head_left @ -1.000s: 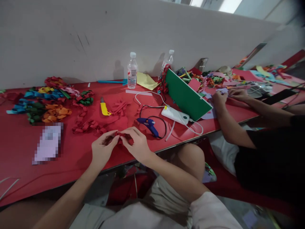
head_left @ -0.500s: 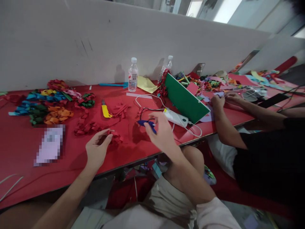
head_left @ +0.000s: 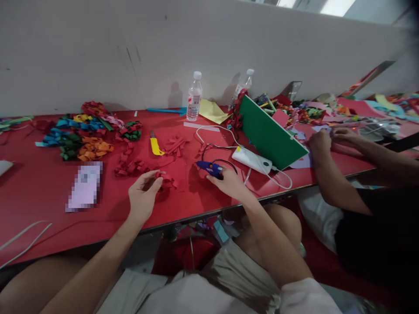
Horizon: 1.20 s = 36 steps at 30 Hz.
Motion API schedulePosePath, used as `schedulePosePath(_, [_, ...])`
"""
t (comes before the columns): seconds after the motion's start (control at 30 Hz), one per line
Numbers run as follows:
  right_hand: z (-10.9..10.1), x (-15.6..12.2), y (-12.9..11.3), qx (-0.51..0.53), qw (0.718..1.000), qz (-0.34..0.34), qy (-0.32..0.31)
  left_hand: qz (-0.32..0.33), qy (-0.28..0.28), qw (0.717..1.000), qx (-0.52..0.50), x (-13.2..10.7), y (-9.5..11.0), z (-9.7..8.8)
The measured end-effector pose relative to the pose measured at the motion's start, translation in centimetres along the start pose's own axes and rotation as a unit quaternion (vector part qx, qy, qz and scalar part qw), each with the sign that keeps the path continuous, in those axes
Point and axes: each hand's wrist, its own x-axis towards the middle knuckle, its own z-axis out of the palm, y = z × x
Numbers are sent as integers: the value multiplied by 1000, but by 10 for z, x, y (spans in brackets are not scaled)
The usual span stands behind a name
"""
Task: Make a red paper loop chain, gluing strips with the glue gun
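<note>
My left hand (head_left: 143, 194) is closed on the end of a red paper chain (head_left: 169, 181), pinching it between thumb and fingers just above the table. The chain runs on in curled links to the left, behind the hand. In my right hand (head_left: 231, 182) is a blue glue gun (head_left: 208, 168), its nozzle pointing left toward the chain. The fingers wrapped round its handle are partly hidden. Loose red paper strips (head_left: 176, 145) lie beyond, beside a yellow box cutter (head_left: 156, 146).
A white power bank (head_left: 252, 159) with cables lies right of the glue gun, before a leaning green board (head_left: 271, 133). Water bottle (head_left: 194, 98) stands behind. Colourful paper chains (head_left: 87, 135) and a blurred-out phone (head_left: 85, 186) are left. A co-worker's hands (head_left: 321, 143) work at right.
My right hand has closed round the glue gun, where its fingers were apart over it before. My left hand still pinches the red chain. The whole view has shifted slightly.
</note>
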Motion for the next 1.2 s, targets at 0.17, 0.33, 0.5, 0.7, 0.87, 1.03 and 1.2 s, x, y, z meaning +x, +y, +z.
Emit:
schedulePosePath(0.17, [-3, -8, -2, -4, 998, -51, 49, 0, -19, 1000, -19, -2, -1, 0])
schedulePosePath(0.33, [-18, -34, -16, 125, 983, -134, 19, 32, -40, 999, 17, -6, 7, 1])
schedulePosePath(0.5, [-14, -46, -25, 135, 973, -187, -24, 71, -74, 993, 53, -11, 18, 5])
schedulePosePath(0.7, [-3, -42, -31, 105, 973, -195, -58, 95, -94, 989, 69, -14, 20, 5])
schedulePosePath(0.87, [-2, -42, -32, 95, 973, -205, -51, 96, -90, 989, 73, -14, 18, 4])
schedulePosePath(1.03, [-1, -41, -32, 91, 969, -223, -48, 102, -102, 986, 85, -14, 17, 3])
schedulePosePath(1.2, [-2, -42, -31, 78, 969, -228, -44, 108, -104, 984, 99, -15, 16, 1])
